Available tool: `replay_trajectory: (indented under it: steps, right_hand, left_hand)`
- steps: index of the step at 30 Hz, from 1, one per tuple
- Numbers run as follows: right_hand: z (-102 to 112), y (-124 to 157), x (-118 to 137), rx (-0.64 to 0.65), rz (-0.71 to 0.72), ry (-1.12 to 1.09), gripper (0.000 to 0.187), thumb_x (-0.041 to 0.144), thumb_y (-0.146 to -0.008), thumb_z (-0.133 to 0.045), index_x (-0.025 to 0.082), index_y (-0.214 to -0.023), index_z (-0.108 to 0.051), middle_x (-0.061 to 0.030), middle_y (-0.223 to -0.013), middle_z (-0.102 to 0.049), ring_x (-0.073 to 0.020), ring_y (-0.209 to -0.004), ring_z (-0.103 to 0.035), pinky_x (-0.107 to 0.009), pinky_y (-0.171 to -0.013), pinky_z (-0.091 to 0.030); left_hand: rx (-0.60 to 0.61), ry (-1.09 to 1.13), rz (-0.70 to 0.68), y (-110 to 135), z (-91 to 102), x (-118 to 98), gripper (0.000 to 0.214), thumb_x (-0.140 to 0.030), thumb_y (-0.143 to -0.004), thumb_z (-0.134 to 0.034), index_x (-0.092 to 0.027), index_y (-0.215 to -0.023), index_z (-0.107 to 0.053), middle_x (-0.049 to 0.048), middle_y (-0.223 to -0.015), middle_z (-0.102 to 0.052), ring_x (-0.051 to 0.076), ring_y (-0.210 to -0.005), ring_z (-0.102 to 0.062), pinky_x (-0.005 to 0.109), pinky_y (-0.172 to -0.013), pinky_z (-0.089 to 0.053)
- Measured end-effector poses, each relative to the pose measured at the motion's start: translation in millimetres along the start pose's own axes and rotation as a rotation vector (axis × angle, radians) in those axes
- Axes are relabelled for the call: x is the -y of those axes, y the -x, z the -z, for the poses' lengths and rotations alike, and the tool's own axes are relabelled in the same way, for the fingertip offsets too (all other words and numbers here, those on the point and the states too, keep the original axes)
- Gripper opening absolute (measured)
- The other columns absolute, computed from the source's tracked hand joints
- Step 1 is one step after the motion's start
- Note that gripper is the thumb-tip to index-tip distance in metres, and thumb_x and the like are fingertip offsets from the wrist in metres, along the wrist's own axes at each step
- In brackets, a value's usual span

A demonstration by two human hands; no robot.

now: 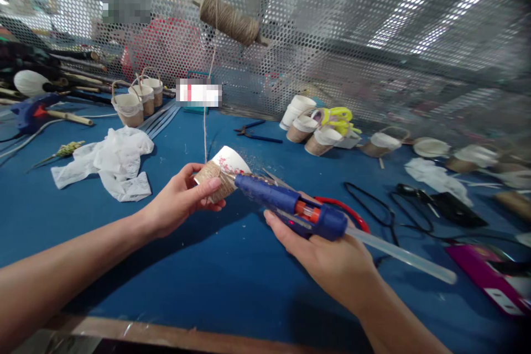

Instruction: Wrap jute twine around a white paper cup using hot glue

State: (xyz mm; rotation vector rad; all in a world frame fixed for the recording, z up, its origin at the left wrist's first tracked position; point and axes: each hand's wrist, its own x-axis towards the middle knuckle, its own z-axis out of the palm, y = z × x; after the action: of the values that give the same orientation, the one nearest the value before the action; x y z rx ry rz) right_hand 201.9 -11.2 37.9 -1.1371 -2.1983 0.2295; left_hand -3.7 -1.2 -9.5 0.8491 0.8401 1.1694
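My left hand (185,193) is closed around a white paper cup (232,161) with a pink flower print. The cup is tilted, and twine (218,180) wraps its lower part. From the cup a strand of this twine runs up to a spool (230,17) hanging by the mesh. In my right hand (327,254) is a blue hot glue gun (286,199), with a clear glue stick (406,254) sticking out of its back. Its nozzle points at the twine on the cup, touching or very near it. Behind the gun, scissors with a red handle (348,211) are partly hidden.
Twine-wrapped cups with handles (131,110) stand at the back left, near white lace (110,163). Pliers (257,134) lie behind the cup. More cups (301,128) stand back right. A second glue gun (35,113) lies far left; a purple power strip (485,276) lies right.
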Motion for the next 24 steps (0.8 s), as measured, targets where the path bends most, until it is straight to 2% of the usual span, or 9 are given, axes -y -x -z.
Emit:
replay_trajectory:
  steps: [6,11,17,20,24]
  right_hand:
    - [-0.9,0.8,1.6,-0.070,0.002,-0.003,0.014,0.033,-0.079,-0.050,0.027,-0.070,-0.060,0.0001,-0.057,-0.066,-0.0204,-0.057,-0.066,-0.027,-0.053,-0.057]
    - [-10.4,4.6,1.2,-0.131,-0.063,-0.036,0.015,0.036,-0.078,-0.049,0.027,-0.070,-0.057,0.0017,-0.050,-0.062,-0.0206,-0.050,-0.064,-0.030,-0.052,-0.057]
    - [-17.2,8.0,-0.8,-0.220,-0.060,-0.090,0.019,0.040,-0.078,-0.046,0.026,-0.072,-0.058,-0.0015,-0.060,-0.068,-0.0201,-0.052,-0.066,-0.027,-0.048,-0.057]
    - [-16.7,8.2,-0.6,-0.219,-0.081,-0.105,0.019,0.039,-0.077,-0.047,0.025,-0.070,-0.058,-0.0015,-0.061,-0.069,-0.0197,-0.052,-0.066,-0.026,-0.048,-0.057]
    - [-13.6,7.1,-0.8,-0.186,-0.083,-0.119,0.018,0.039,-0.076,-0.052,0.024,-0.069,-0.059,0.0005,-0.051,-0.064,-0.0190,-0.046,-0.064,-0.025,-0.046,-0.056]
  left_hand:
    - [0.012,0.102,0.053,-1.7,0.0,-2.9,0.042,-0.035,-0.068,-0.071,-0.011,-0.094,-0.049,0.0081,-0.085,-0.063,0.018,-0.066,-0.065,0.030,-0.064,-0.051]
    - [0.005,0.139,0.074,-2.6,1.5,-4.3,0.037,-0.032,-0.075,-0.064,-0.010,-0.102,-0.050,0.0106,-0.090,-0.063,0.018,-0.069,-0.065,0.027,-0.063,-0.053]
    - [0.022,0.188,0.090,-3.5,4.6,-5.4,0.033,-0.029,-0.082,-0.056,-0.012,-0.111,-0.051,0.0114,-0.093,-0.064,0.016,-0.068,-0.065,0.024,-0.061,-0.054]
    - [0.044,0.214,0.105,-4.9,7.4,-4.6,0.035,-0.030,-0.082,-0.056,-0.013,-0.113,-0.051,0.0111,-0.094,-0.065,0.016,-0.067,-0.066,0.024,-0.062,-0.054]
    - [0.072,0.246,0.137,-6.2,8.5,-3.8,0.033,-0.028,-0.084,-0.054,-0.011,-0.112,-0.051,0.0111,-0.091,-0.066,0.015,-0.066,-0.066,0.024,-0.063,-0.054]
